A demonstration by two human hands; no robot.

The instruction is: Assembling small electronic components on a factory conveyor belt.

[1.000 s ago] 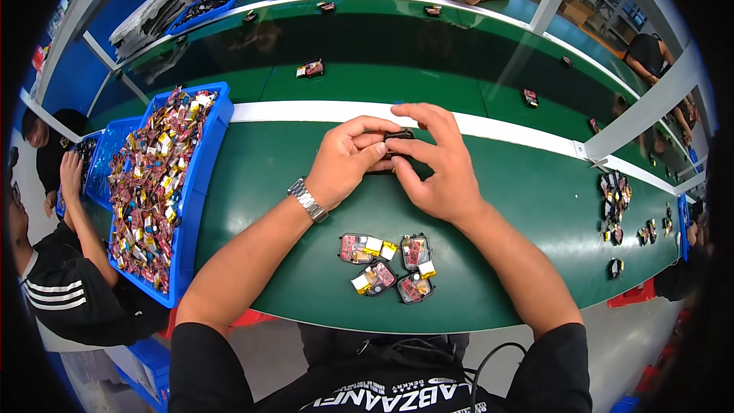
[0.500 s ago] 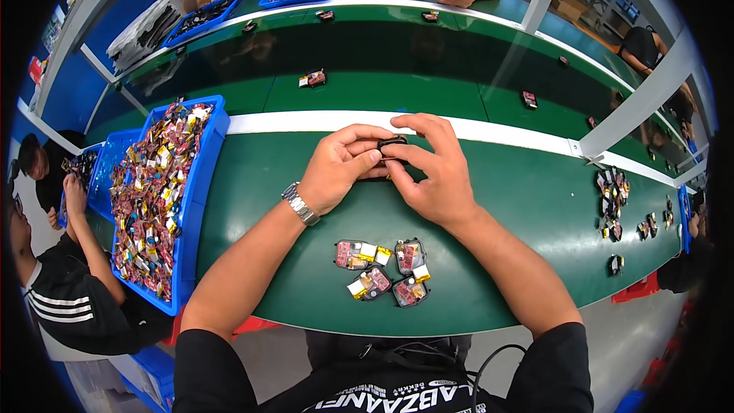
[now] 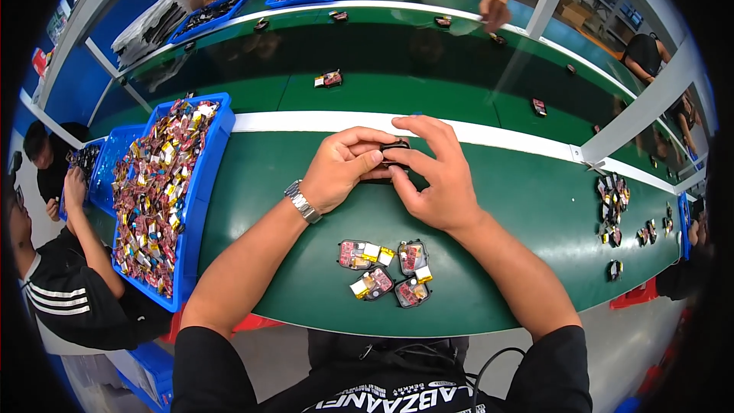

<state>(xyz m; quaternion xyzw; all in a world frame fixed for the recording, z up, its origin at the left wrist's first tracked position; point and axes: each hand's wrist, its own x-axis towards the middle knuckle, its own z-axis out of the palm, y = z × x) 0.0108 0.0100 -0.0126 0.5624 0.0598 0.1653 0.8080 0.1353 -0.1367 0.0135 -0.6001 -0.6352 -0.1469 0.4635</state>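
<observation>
Both my hands are together over the middle of the green table, around a small black plastic case (image 3: 395, 146). My left hand (image 3: 336, 172) grips the case from its left side with thumb and fingers. The thumb and forefinger of my right hand (image 3: 440, 183) press on it from the right, while the other fingers are lifted. My fingers hide much of the case. Nearer to me lie several open black cases (image 3: 372, 283) with red circuit boards and silver-and-yellow battery packs.
At left stands a blue bin (image 3: 200, 206) heaped with circuit boards. Beyond the white rail (image 3: 306, 122), a green conveyor (image 3: 413, 99) carries spaced-out units. More units (image 3: 612, 199) cluster at the right. A co-worker (image 3: 73, 283) sits at left; others work across the conveyor. Grey posts (image 3: 642, 122) frame the station.
My hands stay at the case, with the right thumb shifted slightly. Units on the conveyor have slid right. Across it, a co-worker's hand has reached out over the belt, near a unit.
</observation>
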